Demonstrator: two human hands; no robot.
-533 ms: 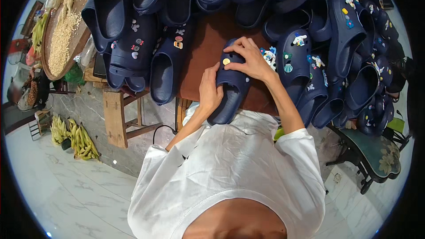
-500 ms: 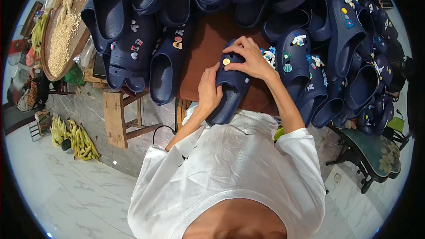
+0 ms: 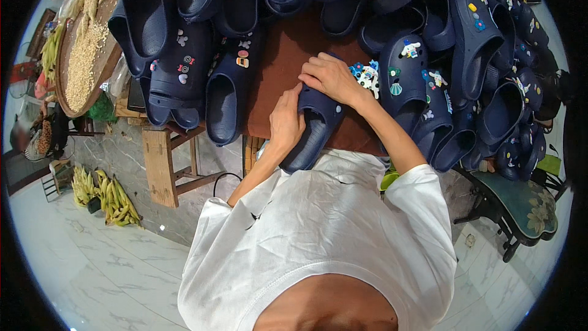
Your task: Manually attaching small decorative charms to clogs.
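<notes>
A navy foam clog [image 3: 318, 105] stands in front of me on a brown surface, toe pointing away and open heel towards my shirt. My left hand [image 3: 286, 121] grips its left side, fingers pressed together along the upper. Across the toe lies my right hand [image 3: 332, 79], its fingers bent over the top and hiding most of it. Any charm under those fingers is out of sight. One small pale charm [image 3: 338, 110] shows on the clog's right side. Just right of my right hand is a cluster of white and blue charms [image 3: 367, 76].
Navy clogs with charms [image 3: 404, 79] crowd the right side. More clogs [image 3: 222, 101] stand at the left and along the back. The brown tabletop [image 3: 275, 73] shows between them. A wooden stool [image 3: 160, 168], corn cobs [image 3: 116, 199] and a basket of kernels [image 3: 75, 105] are at left.
My right hand has shifted slightly left and flattened over the toe, covering the round yellow charm seen before. My left hand keeps its place on the clog's side.
</notes>
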